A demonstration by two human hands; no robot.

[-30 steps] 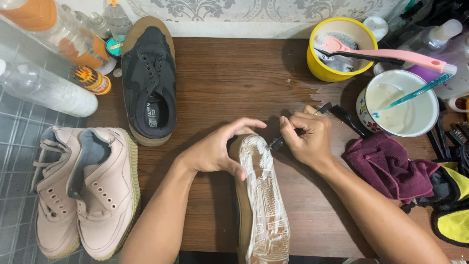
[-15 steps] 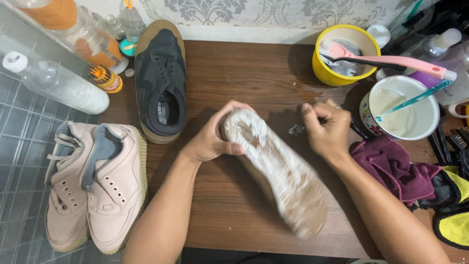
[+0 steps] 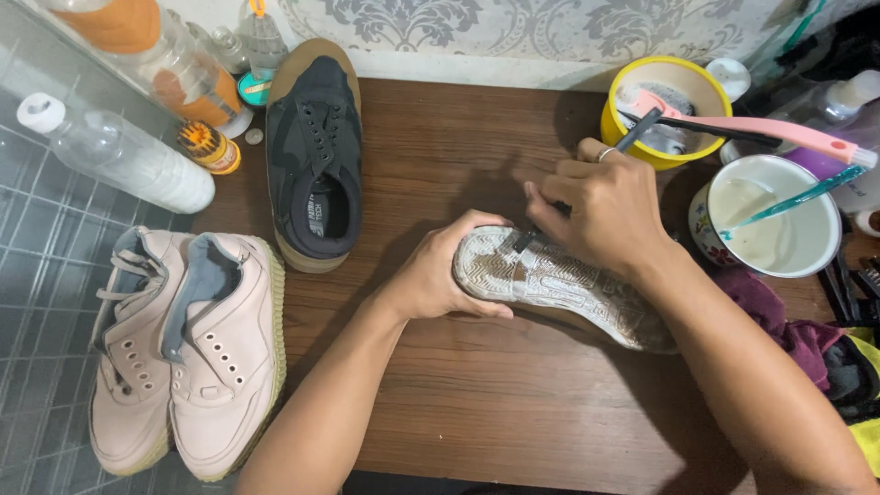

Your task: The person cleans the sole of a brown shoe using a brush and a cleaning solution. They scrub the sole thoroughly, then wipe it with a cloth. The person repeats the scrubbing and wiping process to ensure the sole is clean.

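Observation:
My left hand (image 3: 438,275) grips the toe end of a shoe (image 3: 559,286) that is turned sole up, its pale tread wet and soapy, over a brown wooden table (image 3: 477,403). My right hand (image 3: 600,215) holds a thin dark brush (image 3: 631,136), whose lower tip touches the sole near the toe. The handle sticks up past my knuckles toward a yellow bowl. A ring sits on one finger of my right hand.
A black sneaker (image 3: 313,156) lies at the back left. A pair of pink sneakers (image 3: 183,348) rests at the table's left edge. Bottles (image 3: 128,165) stand at far left. A yellow bowl (image 3: 658,108) with a pink brush (image 3: 761,128), a white cup (image 3: 779,229) and cloths (image 3: 797,330) crowd the right.
I have turned the soapy shoe from pointing toward me to lying across the table, sole up. My right hand has moved onto the sole with the brush.

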